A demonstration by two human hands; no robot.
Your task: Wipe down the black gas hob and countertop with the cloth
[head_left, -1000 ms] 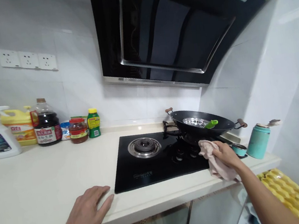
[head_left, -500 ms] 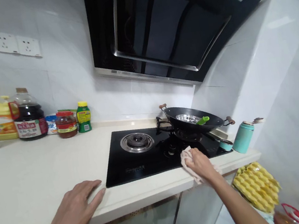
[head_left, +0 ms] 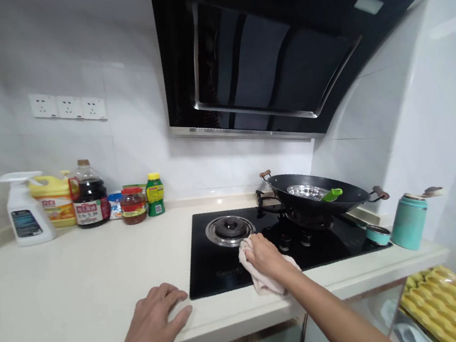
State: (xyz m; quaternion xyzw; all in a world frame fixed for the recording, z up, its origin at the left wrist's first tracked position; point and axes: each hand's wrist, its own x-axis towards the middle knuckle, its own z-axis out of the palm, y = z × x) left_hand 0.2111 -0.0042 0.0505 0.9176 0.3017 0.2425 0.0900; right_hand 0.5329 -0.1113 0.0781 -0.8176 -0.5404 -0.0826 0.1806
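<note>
Pale cloth (head_left: 264, 282) in the right hand (head_left: 265, 256), front edge of the hob (head_left: 220, 269)

Cloth: one, bunched, lying across the hob's front edge, left of its middle, its lower folds spilling onto the worktop (head_left: 79, 294).
Right hand: fingers closed over the cloth, pressing it from above.
Left hand (head_left: 158, 318): palm down at the worktop's front edge, fingers loosely spread, holding nothing; fingertips just beside the hob's front left corner.
Burner (head_left: 231, 228): bare, on the hob's left half, just behind the cloth.
Wok (head_left: 355, 190): black, two wooden-gripped handles, on the hob's right half; inside, a perforated steel piece (head_left: 303, 192) and a green handle (head_left: 332, 195).
Turquoise cup (head_left: 378, 235): small, at the hob's right edge, as I see it.
Turquoise flask (head_left: 409, 223): upright, near the worktop's right end.
Along the back edge, left: white spray bottle (head_left: 29, 219), yellow jug (head_left: 56, 202), bottle of dark liquid (head_left: 90, 193), red-lidded jar (head_left: 133, 206), green bottle (head_left: 155, 195).
</note>
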